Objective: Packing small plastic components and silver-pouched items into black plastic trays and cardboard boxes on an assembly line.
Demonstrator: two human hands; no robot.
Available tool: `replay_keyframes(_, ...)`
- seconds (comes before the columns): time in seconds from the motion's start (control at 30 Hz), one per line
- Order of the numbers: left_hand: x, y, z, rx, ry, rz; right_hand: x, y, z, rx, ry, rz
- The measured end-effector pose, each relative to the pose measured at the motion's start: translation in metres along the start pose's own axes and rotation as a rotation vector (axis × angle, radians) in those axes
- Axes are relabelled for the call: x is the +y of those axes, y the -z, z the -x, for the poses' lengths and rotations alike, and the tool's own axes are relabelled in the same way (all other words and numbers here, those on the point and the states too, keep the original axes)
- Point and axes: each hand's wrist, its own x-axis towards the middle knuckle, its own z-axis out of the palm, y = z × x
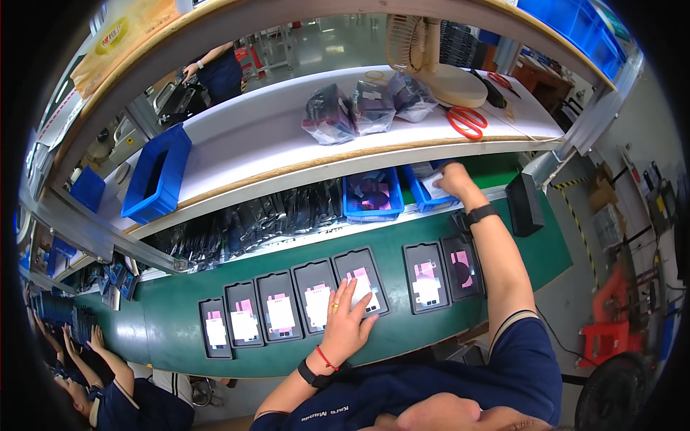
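Blue bin [424,192] contents hidden behind right hand [454,177].

The person wears a navy short-sleeved shirt with pale sleeve trim. The left hand [346,321] has a gold ring, red string and black wristband; the right hand [455,179], at one o'clock, a black watch.
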Motion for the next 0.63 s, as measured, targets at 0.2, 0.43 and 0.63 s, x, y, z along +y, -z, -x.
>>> replay_keyframes(0.2,0.013,-0.005,-0.039,0.059,0.214,0.527,-0.015,0.029,0.09,0.015,0.009,-1.212)
replay_keyframes(0.43,0.028,-0.063,-0.082,0.047,0.459,1.219,-0.056,-0.007,0.199,-0.343,0.071,-1.454)
replay_keyframes(0.63,0.023,-0.071,-0.059,0.05,0.522,1.355,-0.046,-0.031,0.219,-0.262,0.043,-1.329)
